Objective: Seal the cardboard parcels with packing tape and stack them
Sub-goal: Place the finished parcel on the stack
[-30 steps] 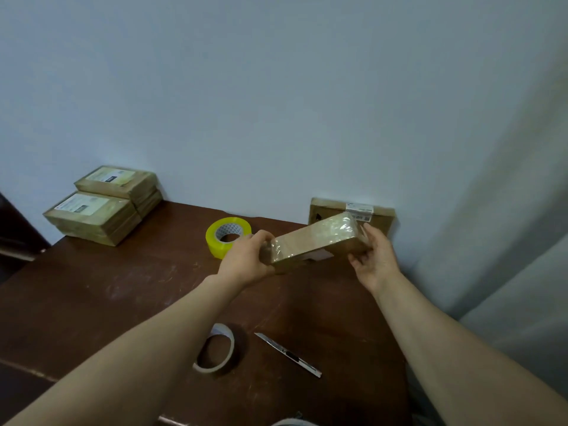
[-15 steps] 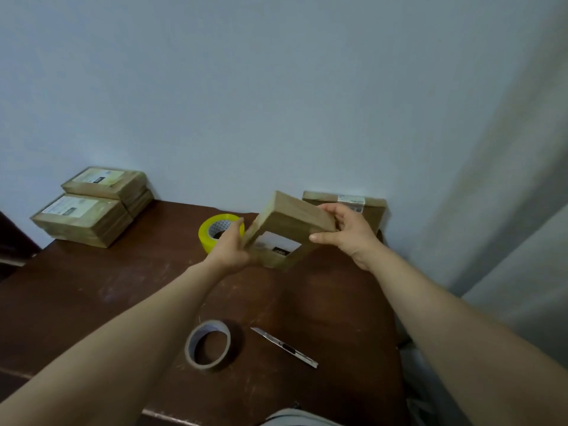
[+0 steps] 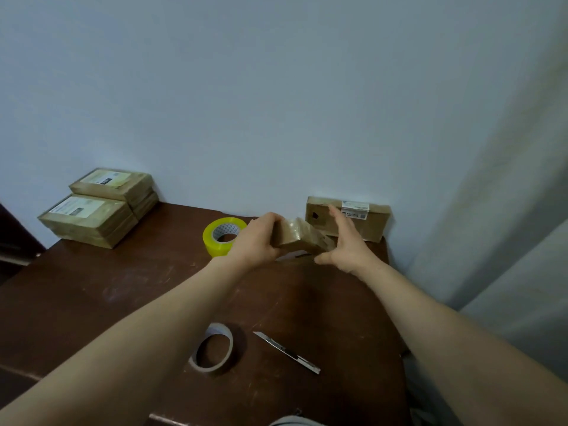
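The held parcel point(image 3: 295, 234) hangs above the table point(image 3: 92, 287), just right of the yellow tape roll point(image 3: 215, 245), tilted so that its glossy taped face slopes down to the right and a white label shows on its underside. It sits between the two hands. The left hand point(image 3: 256, 241), between the yellow tape roll and the parcel, grips the parcel's left end with fingers curled over the top edge. The right hand point(image 3: 347, 247), farther right of the roll, is spread flat at the parcel's right end, fingers straight and pointing up, thumb stretched out under the lower corner. Both forearms reach forward across the table.

Beyond the right hand a standing parcel point(image 3: 368, 226) leans on the wall. Well left of the yellow tape roll lie the stacked parcels point(image 3: 89, 219). Nearer the person than the roll lie a pale tape roll point(image 3: 229, 348) and a utility knife point(image 3: 287, 353).
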`<move>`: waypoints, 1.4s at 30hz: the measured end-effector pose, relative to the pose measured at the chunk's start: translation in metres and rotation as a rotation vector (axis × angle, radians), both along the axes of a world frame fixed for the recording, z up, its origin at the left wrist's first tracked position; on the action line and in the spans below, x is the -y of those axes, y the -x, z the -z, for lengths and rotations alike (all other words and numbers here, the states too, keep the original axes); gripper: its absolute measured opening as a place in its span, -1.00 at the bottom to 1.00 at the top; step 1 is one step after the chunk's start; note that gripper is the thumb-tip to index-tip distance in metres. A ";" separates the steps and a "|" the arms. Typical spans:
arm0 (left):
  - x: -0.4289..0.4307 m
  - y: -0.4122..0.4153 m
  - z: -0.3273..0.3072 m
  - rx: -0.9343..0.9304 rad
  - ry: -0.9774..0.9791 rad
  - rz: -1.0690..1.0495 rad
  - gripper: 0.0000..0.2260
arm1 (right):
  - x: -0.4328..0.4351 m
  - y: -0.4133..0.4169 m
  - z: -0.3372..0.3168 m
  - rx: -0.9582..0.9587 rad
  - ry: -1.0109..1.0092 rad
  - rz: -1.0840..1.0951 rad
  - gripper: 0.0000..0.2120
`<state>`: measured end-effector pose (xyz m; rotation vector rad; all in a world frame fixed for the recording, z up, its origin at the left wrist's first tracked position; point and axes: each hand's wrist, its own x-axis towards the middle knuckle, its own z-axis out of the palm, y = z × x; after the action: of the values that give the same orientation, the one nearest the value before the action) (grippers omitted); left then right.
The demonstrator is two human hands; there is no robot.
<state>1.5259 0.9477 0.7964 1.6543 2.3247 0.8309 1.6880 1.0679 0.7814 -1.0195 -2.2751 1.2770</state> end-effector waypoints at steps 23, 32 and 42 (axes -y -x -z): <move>0.023 0.027 0.011 1.027 -0.152 -0.566 -0.63 | -0.002 -0.022 0.020 0.168 -0.404 0.005 -0.52; 0.019 0.026 0.010 1.357 0.114 -0.639 -0.44 | 0.007 -0.023 0.028 -0.001 -0.529 -0.017 -0.51; 0.038 0.037 0.014 1.452 -0.002 -0.261 -0.63 | -0.007 -0.028 0.035 -0.306 0.654 0.344 -0.61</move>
<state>1.4890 0.9100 0.7829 0.3158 1.3911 1.3855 1.7156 1.0745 0.7468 -1.2381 -1.3957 1.9029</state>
